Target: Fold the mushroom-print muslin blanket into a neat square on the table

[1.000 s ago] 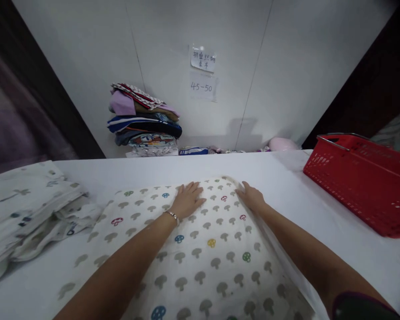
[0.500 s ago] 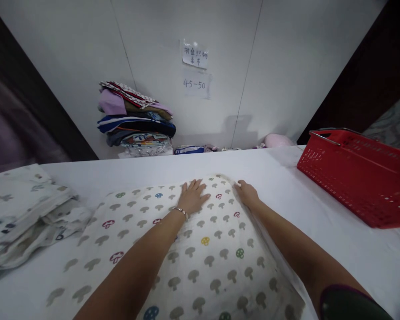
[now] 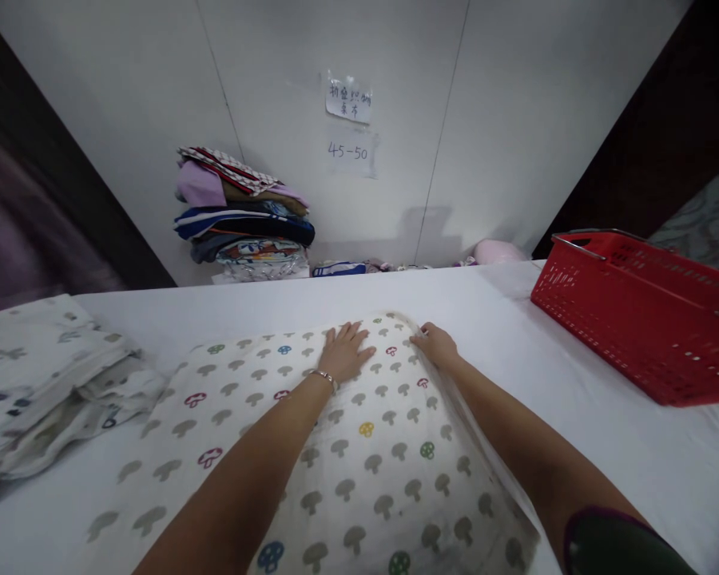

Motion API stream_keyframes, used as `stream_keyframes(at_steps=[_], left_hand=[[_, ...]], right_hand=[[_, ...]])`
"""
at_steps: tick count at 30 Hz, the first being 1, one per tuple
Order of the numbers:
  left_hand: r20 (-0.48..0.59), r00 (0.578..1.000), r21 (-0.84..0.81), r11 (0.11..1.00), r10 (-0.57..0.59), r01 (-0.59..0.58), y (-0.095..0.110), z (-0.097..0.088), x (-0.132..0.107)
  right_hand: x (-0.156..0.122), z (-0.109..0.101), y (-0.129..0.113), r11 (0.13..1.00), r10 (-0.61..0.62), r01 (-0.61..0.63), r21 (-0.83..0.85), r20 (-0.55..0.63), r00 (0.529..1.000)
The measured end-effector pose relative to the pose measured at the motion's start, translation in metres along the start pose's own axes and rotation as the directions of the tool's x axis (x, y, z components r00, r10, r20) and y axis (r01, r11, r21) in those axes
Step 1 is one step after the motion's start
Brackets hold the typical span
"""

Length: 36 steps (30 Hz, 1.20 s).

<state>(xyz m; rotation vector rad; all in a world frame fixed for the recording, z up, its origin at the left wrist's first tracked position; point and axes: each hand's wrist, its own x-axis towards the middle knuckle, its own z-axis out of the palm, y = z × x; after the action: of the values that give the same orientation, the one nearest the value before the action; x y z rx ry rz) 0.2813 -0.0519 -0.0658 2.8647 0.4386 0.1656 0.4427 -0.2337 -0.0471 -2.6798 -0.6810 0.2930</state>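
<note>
A white cloth printed with mushrooms (image 3: 383, 463) lies spread before me, mostly grey shapes with a few red, blue, green and yellow ones. My left hand (image 3: 343, 353) presses flat on its far part, fingers spread, a bracelet at the wrist. At the far right edge, my right hand (image 3: 436, 346) has its fingers closed on the cloth's border, which is slightly raised along that side. My forearms cover parts of the print.
On the left of the white table (image 3: 216, 307) lies a crumpled, patterned white cloth (image 3: 41, 383). A red basket (image 3: 629, 319) stands at the right. Behind the table are a stack of folded fabrics (image 3: 245, 216) and a pink bundle (image 3: 497, 251), against a wall with paper notes (image 3: 348, 100).
My right hand has shifted slightly left, onto the cloth's right edge, and closed on it. That edge has moved a little left. My left hand stays flat in place.
</note>
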Motion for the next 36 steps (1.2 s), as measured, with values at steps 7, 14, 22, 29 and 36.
stream_keyframes(at_steps=[7, 14, 22, 29, 36], left_hand=[[0.021, 1.000, 0.012, 1.000, -0.008, 0.007, 0.001, -0.002, -0.001], [0.010, 1.000, 0.012, 1.000, -0.020, 0.020, 0.000, 0.001, 0.002], [0.002, 1.000, 0.005, 1.000, -0.013, 0.013, -0.002, -0.002, 0.002], [-0.010, 0.999, 0.052, 0.998, 0.033, -0.033, 0.004, -0.016, -0.028], [0.033, 0.991, 0.042, 0.990, 0.133, -0.135, 0.015, -0.025, -0.100]], right_hand=[[-0.006, 0.014, 0.002, 0.989, -0.145, 0.142, -0.029, -0.151, 0.978], [0.006, 0.012, 0.004, 0.976, -0.214, 0.208, -0.059, -0.149, 0.965], [0.008, 0.015, 0.005, 0.985, -0.168, 0.162, -0.052, -0.161, 0.973], [0.003, 0.005, 0.007, 0.984, -0.180, 0.179, -0.021, -0.072, 0.981], [-0.045, 0.001, 0.034, 0.972, -0.232, 0.234, 0.025, -0.064, 0.971]])
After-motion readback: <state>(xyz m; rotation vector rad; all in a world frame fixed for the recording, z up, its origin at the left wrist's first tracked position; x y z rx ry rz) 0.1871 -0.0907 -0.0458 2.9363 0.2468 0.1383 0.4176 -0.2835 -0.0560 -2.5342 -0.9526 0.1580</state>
